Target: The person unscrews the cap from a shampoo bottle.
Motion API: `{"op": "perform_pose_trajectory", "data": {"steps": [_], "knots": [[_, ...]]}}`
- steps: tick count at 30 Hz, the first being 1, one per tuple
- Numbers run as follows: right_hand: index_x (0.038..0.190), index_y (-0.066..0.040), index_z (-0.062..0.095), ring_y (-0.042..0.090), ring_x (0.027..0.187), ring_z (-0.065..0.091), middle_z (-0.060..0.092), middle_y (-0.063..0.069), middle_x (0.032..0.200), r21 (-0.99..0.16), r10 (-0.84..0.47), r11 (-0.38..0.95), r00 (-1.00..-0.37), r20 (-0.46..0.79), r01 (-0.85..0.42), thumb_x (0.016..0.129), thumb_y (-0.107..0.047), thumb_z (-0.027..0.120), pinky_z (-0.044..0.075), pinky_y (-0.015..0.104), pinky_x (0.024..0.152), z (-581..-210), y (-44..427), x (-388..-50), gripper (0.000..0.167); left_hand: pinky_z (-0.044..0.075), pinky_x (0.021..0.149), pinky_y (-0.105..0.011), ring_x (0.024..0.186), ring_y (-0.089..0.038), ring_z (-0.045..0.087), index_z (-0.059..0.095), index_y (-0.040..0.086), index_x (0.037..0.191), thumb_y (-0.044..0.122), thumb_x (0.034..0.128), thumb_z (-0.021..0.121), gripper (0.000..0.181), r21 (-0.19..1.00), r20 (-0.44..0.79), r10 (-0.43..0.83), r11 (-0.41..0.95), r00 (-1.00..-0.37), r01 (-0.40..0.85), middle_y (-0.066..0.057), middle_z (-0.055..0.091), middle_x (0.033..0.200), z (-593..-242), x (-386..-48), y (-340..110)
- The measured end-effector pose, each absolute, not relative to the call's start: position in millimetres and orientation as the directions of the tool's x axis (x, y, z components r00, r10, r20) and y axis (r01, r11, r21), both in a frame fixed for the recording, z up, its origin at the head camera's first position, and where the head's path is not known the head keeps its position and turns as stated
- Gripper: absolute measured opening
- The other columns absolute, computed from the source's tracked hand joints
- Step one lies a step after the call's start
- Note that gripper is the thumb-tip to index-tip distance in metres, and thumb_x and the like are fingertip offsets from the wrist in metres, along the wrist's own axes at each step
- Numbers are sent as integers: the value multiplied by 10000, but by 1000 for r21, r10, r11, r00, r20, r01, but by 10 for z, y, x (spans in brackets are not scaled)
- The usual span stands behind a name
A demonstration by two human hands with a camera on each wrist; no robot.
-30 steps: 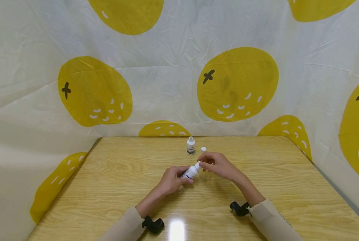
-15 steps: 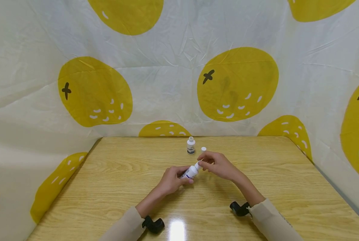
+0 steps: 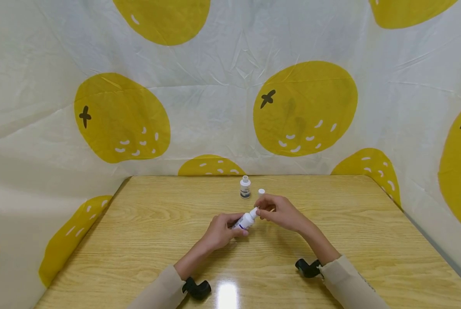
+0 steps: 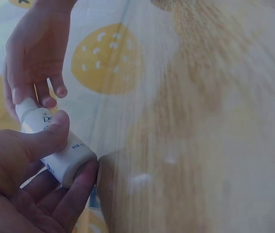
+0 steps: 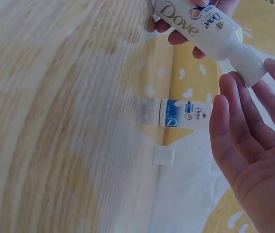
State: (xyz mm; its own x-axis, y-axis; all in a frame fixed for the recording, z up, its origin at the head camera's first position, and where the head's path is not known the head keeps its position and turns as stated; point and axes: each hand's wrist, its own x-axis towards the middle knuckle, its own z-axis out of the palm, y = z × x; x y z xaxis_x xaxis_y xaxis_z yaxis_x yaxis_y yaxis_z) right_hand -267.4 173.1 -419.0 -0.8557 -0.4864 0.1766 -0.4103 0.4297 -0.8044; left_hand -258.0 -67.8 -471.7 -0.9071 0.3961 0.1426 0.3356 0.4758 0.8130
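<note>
Over the table, my left hand (image 3: 219, 232) grips a small white Dove bottle (image 3: 244, 221), tilted with its neck up and to the right. Thumb and fingers wrap its body in the left wrist view, near its base. At the neck sits a white cap (image 5: 248, 64), which my right hand (image 3: 281, 211) pinches between thumb and fingertips. Behind the hands stands a second white bottle (image 3: 245, 189), upright, its mouth uncapped. A loose white cap (image 5: 163, 155) rests on the table beside that bottle, partly hidden behind the right hand in the head view.
The wooden table (image 3: 145, 240) ends at a white cloth (image 3: 211, 116) printed with yellow fruit, which hangs at the back and sides. Black wrist mounts, the left mount (image 3: 197, 289) and the right mount (image 3: 307, 268), sit by the sleeves.
The right fingertips have shifted slightly on the cap. The left hand, the held bottle, the standing bottle and the loose cap stay in place.
</note>
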Motion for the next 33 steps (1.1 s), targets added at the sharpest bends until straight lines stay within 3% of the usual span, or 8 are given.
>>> {"op": "perform_pose_trajectory", "data": {"steps": [7,10,17,25,33], "knots": [[1182,6,674,202,857,650,718,159,1029,-793,-509,431,-842,181,-431,990,-148,687,543,248,719,-4178,1734,-2678,247,561,885,-389,1076,-184,695,715,137,1332,234,883,829,473,812,145,396,477,-907,338,-58,762,1217,-4715,-2578,-680],[1198,8,667,240,865,667,719,161,1039,-793,-499,440,-849,175,-422,996,-179,684,552,260,715,-4180,1730,-2678,276,563,888,-392,1079,-183,698,715,139,1333,234,886,826,470,812,146,397,475,-906,339,-55,763,1216,-4716,-2578,-681],[1129,-28,688,362,843,686,726,223,970,-810,-466,443,-870,158,-384,1020,-224,662,581,417,719,-4189,1736,-2677,226,559,882,-390,1076,-182,693,715,146,1334,233,886,826,469,808,148,398,478,-905,343,-55,761,1221,-4720,-2580,-680],[1118,-64,709,374,884,671,741,139,977,-802,-472,446,-865,168,-399,1004,-193,671,548,284,706,-4188,1731,-2689,176,559,890,-402,1093,-190,693,712,143,1337,234,885,827,475,801,152,402,485,-903,351,-57,758,1233,-4714,-2579,-676],[1154,-42,704,189,872,653,735,100,1019,-779,-491,452,-850,191,-435,991,-148,673,548,266,737,-4187,1733,-2691,197,560,884,-394,1091,-193,695,707,135,1343,228,883,827,484,808,146,399,480,-905,342,-63,759,1230,-4706,-2573,-678]]}}
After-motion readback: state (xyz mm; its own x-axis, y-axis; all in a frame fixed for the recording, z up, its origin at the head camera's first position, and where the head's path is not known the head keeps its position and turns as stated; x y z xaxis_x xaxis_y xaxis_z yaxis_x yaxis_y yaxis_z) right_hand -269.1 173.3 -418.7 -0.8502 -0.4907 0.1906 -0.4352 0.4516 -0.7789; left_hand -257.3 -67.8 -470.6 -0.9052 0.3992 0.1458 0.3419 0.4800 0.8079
